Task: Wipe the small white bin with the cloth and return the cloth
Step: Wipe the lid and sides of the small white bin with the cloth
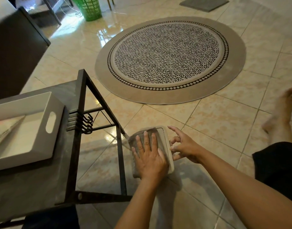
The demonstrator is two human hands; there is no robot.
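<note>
Floor: glossy beige tiles [224, 119], window glare at upper left. Round patterned rug [170, 59] upper centre; green basket [90, 8] at top edge; grey mat [203, 3] upper right. Dark metal-framed table [43, 171] at lower left carries a white tray [24, 129].

Small white bin [168, 146] — lower centre, just right of the table leg. Left hand [150, 159] lies flat, fingers spread, pressing the grey cloth [137, 142] on the bin's top. Right hand [184, 147] touches the bin's right edge — fingers loosely curled, not clenched.

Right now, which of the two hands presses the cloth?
The left hand, flat on the grey cloth; the right hand only steadies the bin's side.
</note>
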